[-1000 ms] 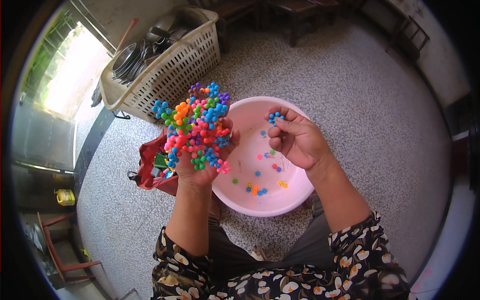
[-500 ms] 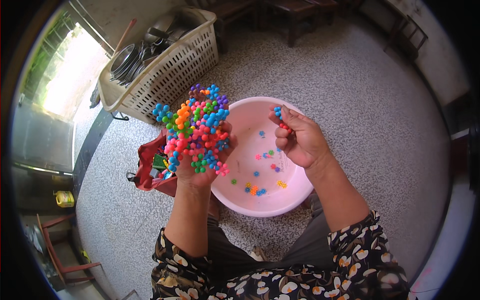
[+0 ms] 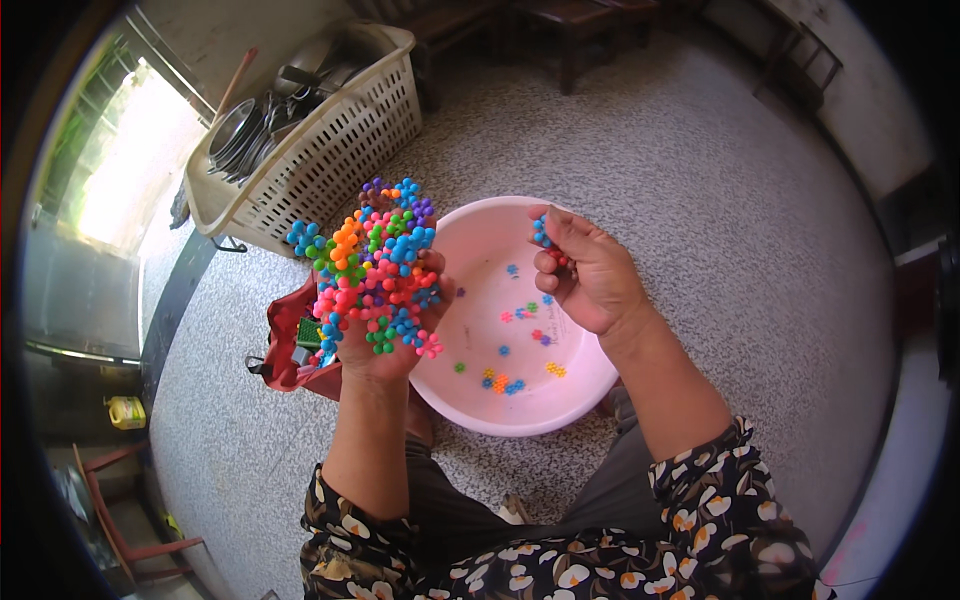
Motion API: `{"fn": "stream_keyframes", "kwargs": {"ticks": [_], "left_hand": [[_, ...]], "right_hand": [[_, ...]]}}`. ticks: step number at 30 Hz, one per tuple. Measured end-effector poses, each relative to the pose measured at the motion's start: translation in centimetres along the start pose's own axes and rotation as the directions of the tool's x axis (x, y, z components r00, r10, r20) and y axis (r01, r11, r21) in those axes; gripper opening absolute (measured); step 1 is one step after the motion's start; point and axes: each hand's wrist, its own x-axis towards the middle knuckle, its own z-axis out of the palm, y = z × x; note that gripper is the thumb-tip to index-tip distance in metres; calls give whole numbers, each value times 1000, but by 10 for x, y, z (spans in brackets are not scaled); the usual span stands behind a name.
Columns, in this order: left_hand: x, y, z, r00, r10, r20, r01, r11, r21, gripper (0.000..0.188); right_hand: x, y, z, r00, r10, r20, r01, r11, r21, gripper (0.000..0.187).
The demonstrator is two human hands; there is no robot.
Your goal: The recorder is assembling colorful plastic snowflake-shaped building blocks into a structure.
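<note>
A large, many-coloured cluster of joined knobbly plastic pieces (image 3: pixel 385 265) rests against the palm of my left hand (image 3: pixel 380 355), its fingers curled behind it and partly hidden. My right hand (image 3: pixel 592 270) is closed, pinching a few small blue and red knobbly pieces (image 3: pixel 541 232) between thumb and fingers. Below both hands stands a round pink basin (image 3: pixel 455 405). Loose flower-shaped pieces in blue, yellow, orange, green and pink lie scattered on its bottom, among them a yellow one (image 3: pixel 555 370).
Left of the basin sits a red bag (image 3: pixel 285 320) with toy parts inside. Beyond it, a cream slatted basket (image 3: pixel 330 145) holds metal pans. A yellow jug (image 3: pixel 126 412) and a reddish wooden chair frame (image 3: pixel 110 500) are at the far left. Dark wooden stools (image 3: pixel 570 40) line the back.
The view has shifted slightly, and both hands appear a little further left. The left hand still holds the cluster, and the right hand still pinches its small pieces, with the wrist turned slightly.
</note>
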Motion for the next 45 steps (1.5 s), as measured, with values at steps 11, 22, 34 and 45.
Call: {"fn": "stream_keyframes", "kwargs": {"ticks": [11,22,34,45], "left_hand": [[1,3,0,1000,0,24,-1,999,42,69],[2,2,0,994,8,108,-13,999,50,53],[2,-1,-4,994,-12,110,8,999,32,55],[4,-1,-5,997,-2,74,-4,997,80,67]], "right_hand": [[-7,0,0,982,-32,186,55,992,-116,24],[-13,-2,0,989,-102,105,134,921,-365,32],[-7,-7,-11,993,-29,114,33,999,-28,40],[-9,-7,-10,993,43,110,-55,993,107,28]]}}
